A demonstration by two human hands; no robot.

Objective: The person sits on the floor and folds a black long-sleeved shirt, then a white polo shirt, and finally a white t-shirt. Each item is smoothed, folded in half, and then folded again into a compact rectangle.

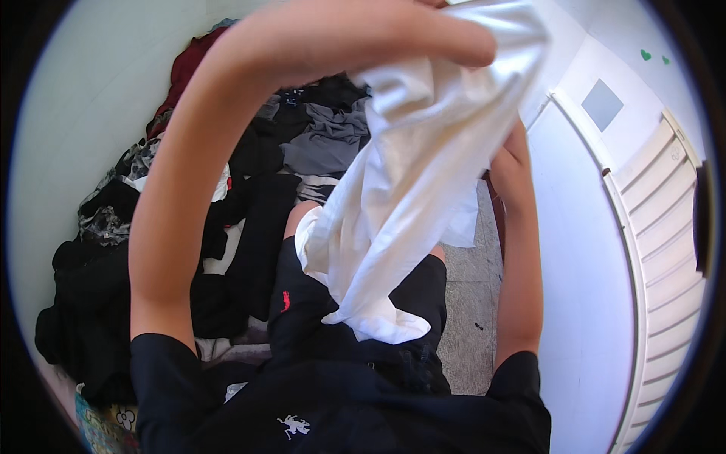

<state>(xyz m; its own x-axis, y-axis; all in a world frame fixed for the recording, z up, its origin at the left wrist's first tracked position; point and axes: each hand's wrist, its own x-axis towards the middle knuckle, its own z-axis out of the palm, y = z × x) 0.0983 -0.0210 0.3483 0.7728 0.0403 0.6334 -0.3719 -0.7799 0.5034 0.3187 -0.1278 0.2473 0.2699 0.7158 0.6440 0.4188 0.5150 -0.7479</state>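
A white cloth garment (397, 170) hangs in long folds before me, its lower end lying over my lap. Across the top of the view reaches my left arm, and my left hand (468, 42) is against the upper part of the garment, gripping it; its fingers are mostly hidden. On the right, my right hand (509, 164) is at the garment's edge, with the fingers behind the fabric. Whether those fingers are closed on it does not show. Black shorts (300, 284) with a small red emblem cover my thighs.
A large pile of dark clothes (244, 238) fills the left side up to the wall. Grey floor tiles (468, 318) show to my right. Beyond stands a white panel (584, 272) beside a cream slatted surface (663, 272). A patterned cloth (108, 420) is at lower left.
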